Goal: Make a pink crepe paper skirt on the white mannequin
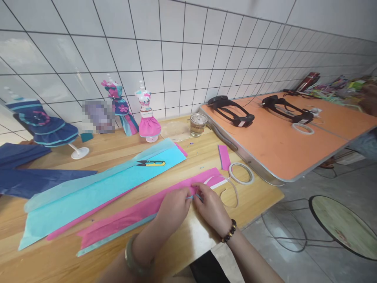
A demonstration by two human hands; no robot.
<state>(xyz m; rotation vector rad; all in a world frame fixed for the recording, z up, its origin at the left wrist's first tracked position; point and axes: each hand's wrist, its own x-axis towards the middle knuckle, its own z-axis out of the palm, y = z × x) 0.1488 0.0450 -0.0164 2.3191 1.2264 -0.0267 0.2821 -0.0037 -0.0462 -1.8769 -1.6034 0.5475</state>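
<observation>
A long pink fabric strip with a light-blue edge lies slantwise on the wooden table before me. Near its right end, my left hand and my right hand are close together. Both pinch the strip's light-blue edge between thumb and fingers. A white tape band runs along the strip just right of my fingers, and a thin pale tape liner curls loose beside it. Past my right hand lie a tape roll and a small pink piece. What sits inside the pinch is partly hidden by my fingers.
Behind the strip, yellow-handled thread snips rest on layered light-blue fabric. Dark-blue fabric lies left. Dressed mini mannequins and a glass stand by the wall. An orange table with black headsets adjoins; a stool stands right.
</observation>
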